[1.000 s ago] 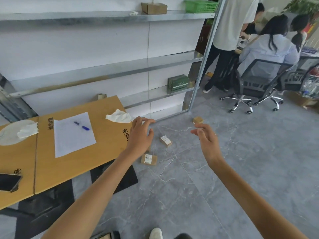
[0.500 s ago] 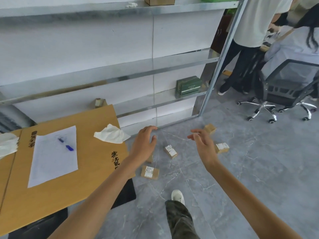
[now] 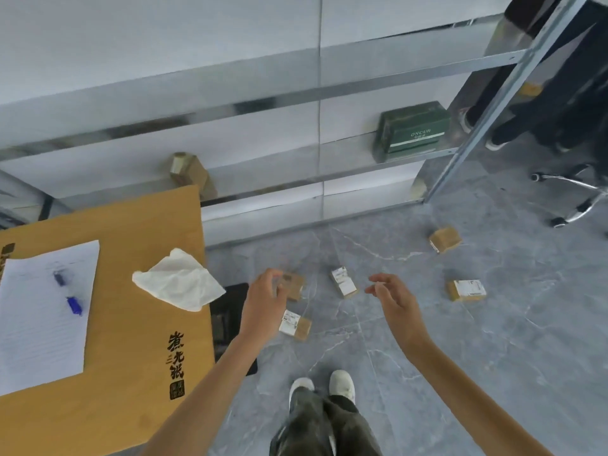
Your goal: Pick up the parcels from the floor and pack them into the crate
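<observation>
Several small brown cardboard parcels lie on the grey floor: one (image 3: 292,285) just past my left fingertips, one with a white label (image 3: 295,325) beside my left wrist, a labelled one (image 3: 343,282) between my hands, another (image 3: 466,290) to the right, and one (image 3: 444,239) farther back. My left hand (image 3: 265,304) hangs above the floor with loosely curled fingers and holds nothing. My right hand (image 3: 393,299) is held out likewise, fingers relaxed and empty. No crate is in view.
A wooden table (image 3: 125,357) at left carries a lined sheet (image 3: 39,317), a blue pen (image 3: 74,304) and a crumpled tissue (image 3: 179,279). Metal shelving (image 3: 263,93) ahead holds a green box (image 3: 413,131) and a brown box (image 3: 187,169). An office chair base (image 3: 572,199) and a person's legs are at right. My shoes (image 3: 322,388) stand below.
I have stepped closer and tilted my view down; the parcels now lie right under my hands. Both hands have lowered toward the floor, still empty.
</observation>
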Action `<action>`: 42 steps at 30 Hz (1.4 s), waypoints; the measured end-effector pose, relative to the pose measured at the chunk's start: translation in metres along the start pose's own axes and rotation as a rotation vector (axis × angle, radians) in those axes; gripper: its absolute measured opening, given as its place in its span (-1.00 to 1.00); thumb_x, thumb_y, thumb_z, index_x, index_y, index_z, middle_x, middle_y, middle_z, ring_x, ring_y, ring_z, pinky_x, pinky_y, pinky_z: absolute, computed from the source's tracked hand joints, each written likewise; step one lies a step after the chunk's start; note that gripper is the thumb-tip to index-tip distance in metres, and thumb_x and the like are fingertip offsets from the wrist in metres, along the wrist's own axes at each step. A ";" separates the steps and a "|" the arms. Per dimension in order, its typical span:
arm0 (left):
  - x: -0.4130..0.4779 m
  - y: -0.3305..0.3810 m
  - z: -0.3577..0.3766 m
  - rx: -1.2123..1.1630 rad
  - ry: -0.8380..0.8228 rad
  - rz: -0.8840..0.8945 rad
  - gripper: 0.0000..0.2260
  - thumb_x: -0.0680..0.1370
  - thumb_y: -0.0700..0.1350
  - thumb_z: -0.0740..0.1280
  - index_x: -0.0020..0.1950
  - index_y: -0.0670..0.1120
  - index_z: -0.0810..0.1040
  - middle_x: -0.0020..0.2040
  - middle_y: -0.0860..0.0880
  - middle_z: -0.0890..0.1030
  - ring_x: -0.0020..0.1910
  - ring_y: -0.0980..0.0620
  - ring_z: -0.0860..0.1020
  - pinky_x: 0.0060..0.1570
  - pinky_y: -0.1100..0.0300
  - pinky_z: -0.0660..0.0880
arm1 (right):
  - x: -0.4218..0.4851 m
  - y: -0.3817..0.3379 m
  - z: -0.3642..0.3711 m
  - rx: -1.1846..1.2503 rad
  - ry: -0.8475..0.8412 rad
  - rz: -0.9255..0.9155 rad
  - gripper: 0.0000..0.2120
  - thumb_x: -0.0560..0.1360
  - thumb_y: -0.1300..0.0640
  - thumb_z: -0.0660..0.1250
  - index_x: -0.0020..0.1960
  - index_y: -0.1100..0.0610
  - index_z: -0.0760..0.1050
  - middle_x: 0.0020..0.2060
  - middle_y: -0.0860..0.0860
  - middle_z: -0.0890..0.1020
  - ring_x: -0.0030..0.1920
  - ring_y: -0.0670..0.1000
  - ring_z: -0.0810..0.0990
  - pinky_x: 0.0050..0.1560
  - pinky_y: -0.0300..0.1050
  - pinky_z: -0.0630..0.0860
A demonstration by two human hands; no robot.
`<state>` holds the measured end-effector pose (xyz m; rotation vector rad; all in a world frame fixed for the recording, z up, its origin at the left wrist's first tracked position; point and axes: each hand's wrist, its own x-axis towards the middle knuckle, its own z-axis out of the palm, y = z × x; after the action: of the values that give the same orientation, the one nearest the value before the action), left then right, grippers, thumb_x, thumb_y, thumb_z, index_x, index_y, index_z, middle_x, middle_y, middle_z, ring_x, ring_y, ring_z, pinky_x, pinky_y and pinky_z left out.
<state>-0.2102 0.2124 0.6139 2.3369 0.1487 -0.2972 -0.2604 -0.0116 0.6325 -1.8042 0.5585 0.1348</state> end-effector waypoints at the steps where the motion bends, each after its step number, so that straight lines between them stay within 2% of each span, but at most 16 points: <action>1: 0.018 -0.015 0.019 -0.005 0.019 -0.075 -0.77 0.59 -0.15 0.19 0.24 -0.08 0.45 0.20 -0.04 0.54 0.12 0.05 0.49 0.04 0.22 0.39 | 0.019 0.019 0.011 -0.017 -0.020 0.035 -0.83 0.60 0.15 0.15 0.03 -0.05 0.49 -0.13 -0.12 0.63 -0.12 -0.16 0.56 -0.21 -0.43 0.42; 4: 0.075 -0.077 0.098 -0.016 -0.040 -0.317 -0.77 0.58 -0.18 0.18 0.23 -0.14 0.44 0.16 -0.14 0.54 0.09 -0.07 0.52 0.06 0.05 0.49 | 0.084 0.103 0.061 -0.088 -0.086 0.164 -0.84 0.58 0.16 0.18 0.01 -0.03 0.51 -0.12 -0.04 0.65 -0.07 -0.05 0.60 -0.23 -0.40 0.42; 7: 0.131 -0.167 0.196 0.017 -0.142 -0.488 -0.73 0.58 -0.19 0.18 0.26 -0.22 0.39 0.21 -0.24 0.50 0.19 -0.20 0.47 0.13 0.01 0.43 | 0.156 0.224 0.125 -0.191 -0.214 0.328 -0.78 0.59 0.18 0.13 0.10 0.17 0.53 -0.02 0.14 0.63 0.03 0.12 0.58 -0.02 -0.10 0.46; 10: 0.176 -0.276 0.287 0.100 -0.190 -0.613 -0.63 0.57 -0.23 0.17 0.38 -0.22 0.30 0.31 -0.26 0.42 0.29 -0.24 0.41 0.20 0.00 0.37 | 0.217 0.358 0.186 -0.271 -0.363 0.541 -0.72 0.61 0.17 0.07 0.14 0.26 0.49 0.03 0.18 0.55 0.05 0.12 0.50 0.13 -0.03 0.41; 11: 0.188 -0.314 0.312 0.134 -0.188 -0.639 -0.59 0.56 -0.25 0.18 0.41 -0.22 0.27 0.33 -0.26 0.39 0.31 -0.24 0.39 0.21 0.00 0.36 | 0.234 0.401 0.204 -0.290 -0.417 0.592 -0.77 0.60 0.18 0.08 0.05 0.23 0.49 -0.03 0.16 0.52 0.00 0.09 0.49 0.09 -0.07 0.41; 13: 0.209 -0.387 0.355 0.198 -0.191 -0.656 -0.49 0.55 -0.26 0.19 0.48 -0.23 0.15 0.41 -0.25 0.30 0.38 -0.24 0.31 0.31 -0.03 0.32 | 0.262 0.474 0.237 -0.302 -0.502 0.645 -0.77 0.58 0.24 0.09 -0.25 0.14 0.35 -0.26 0.07 0.42 -0.25 -0.03 0.40 -0.20 -0.20 0.35; 15: 0.231 -0.450 0.391 0.242 -0.241 -0.620 -0.40 0.54 -0.26 0.21 0.52 -0.24 0.02 0.48 -0.25 0.19 0.45 -0.22 0.20 0.39 -0.05 0.21 | 0.286 0.529 0.265 -0.253 -0.544 0.702 -0.72 0.57 0.28 0.09 -0.30 0.09 0.28 -0.33 0.03 0.35 -0.33 -0.08 0.33 -0.30 -0.24 0.25; 17: 0.251 -0.494 0.417 0.187 -0.284 -0.587 -0.41 0.50 -0.33 0.24 0.49 -0.27 0.10 0.44 -0.28 0.26 0.41 -0.23 0.26 0.37 -0.06 0.25 | 0.303 0.567 0.287 -0.122 -0.601 0.747 -0.84 0.59 0.25 0.12 -0.04 0.11 0.46 -0.14 0.11 0.50 -0.12 0.01 0.52 -0.09 -0.19 0.43; 19: 0.260 -0.517 0.434 0.093 -0.261 -0.590 -0.48 0.45 -0.39 0.26 0.40 -0.28 0.26 0.34 -0.26 0.39 0.31 -0.23 0.39 0.24 -0.04 0.39 | 0.312 0.586 0.302 -0.001 -0.622 0.766 -0.68 0.60 0.21 0.14 0.35 0.13 0.34 0.20 0.12 0.48 0.21 0.07 0.48 0.20 -0.07 0.41; 21: 0.258 -0.516 0.440 0.048 -0.202 -0.580 -0.69 0.44 -0.35 0.31 0.18 -0.22 0.45 0.12 -0.16 0.55 0.14 -0.19 0.53 0.01 0.07 0.48 | 0.315 0.589 0.309 0.090 -0.608 0.735 -0.58 0.61 0.23 0.15 0.44 0.08 0.20 0.21 -0.02 0.43 0.14 -0.07 0.46 0.08 -0.22 0.41; 23: 0.245 -0.493 0.437 -0.050 -0.180 -0.586 -0.80 0.44 -0.30 0.35 0.05 -0.16 0.49 -0.03 -0.09 0.61 -0.05 -0.09 0.60 -0.16 0.13 0.51 | 0.315 0.575 0.302 0.149 -0.518 0.712 -0.53 0.60 0.25 0.15 0.47 0.07 0.16 0.16 -0.09 0.42 0.01 -0.18 0.47 -0.10 -0.32 0.38; 27: 0.207 -0.406 0.404 -0.227 -0.185 -0.622 -0.67 0.49 -0.16 0.39 0.22 -0.12 0.45 0.04 -0.03 0.56 0.00 -0.01 0.54 -0.12 0.22 0.41 | 0.300 0.505 0.242 0.204 -0.314 0.613 -0.48 0.60 0.28 0.10 0.53 0.06 0.13 0.40 0.01 0.35 0.36 0.04 0.35 0.29 -0.10 0.27; 31: 0.187 -0.283 0.338 -0.338 -0.114 -0.531 -0.77 0.52 -0.12 0.35 0.18 -0.01 0.50 0.04 0.03 0.55 0.04 0.00 0.52 -0.02 0.18 0.39 | 0.267 0.385 0.156 0.261 -0.181 0.423 -0.54 0.55 0.43 0.07 0.43 0.21 0.25 0.35 0.16 0.42 0.37 0.13 0.38 0.42 0.08 0.28; 33: 0.181 -0.210 0.293 -0.402 -0.064 -0.467 -0.83 0.52 -0.06 0.35 0.11 0.06 0.50 0.04 0.05 0.58 0.04 0.02 0.52 0.05 0.14 0.40 | 0.248 0.313 0.113 0.303 -0.115 0.342 -0.56 0.53 0.47 0.07 0.38 0.24 0.29 0.32 0.18 0.46 0.33 0.11 0.43 0.38 0.05 0.35; 38: 0.164 -0.024 0.165 -0.597 0.026 -0.303 -0.76 0.52 -0.23 0.25 0.09 0.04 0.56 0.10 -0.03 0.63 0.05 0.00 0.59 0.13 -0.04 0.51 | 0.197 0.124 0.016 0.322 -0.015 0.067 -0.55 0.56 0.36 0.15 0.35 -0.01 0.43 0.24 0.03 0.55 0.22 -0.07 0.54 0.27 -0.15 0.43; 42: 0.134 0.107 0.061 -0.616 0.082 -0.051 -0.65 0.52 -0.25 0.25 0.28 -0.01 0.51 0.18 0.02 0.58 0.13 0.09 0.55 0.18 0.06 0.48 | 0.157 -0.015 -0.048 0.363 0.040 -0.154 -0.53 0.58 0.33 0.14 0.38 -0.10 0.37 0.29 0.12 0.46 0.28 -0.06 0.48 0.35 -0.11 0.35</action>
<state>-0.0701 0.0960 0.6111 1.7353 0.2947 -0.1508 -0.1247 -0.1009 0.6029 -1.4906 0.4385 -0.1031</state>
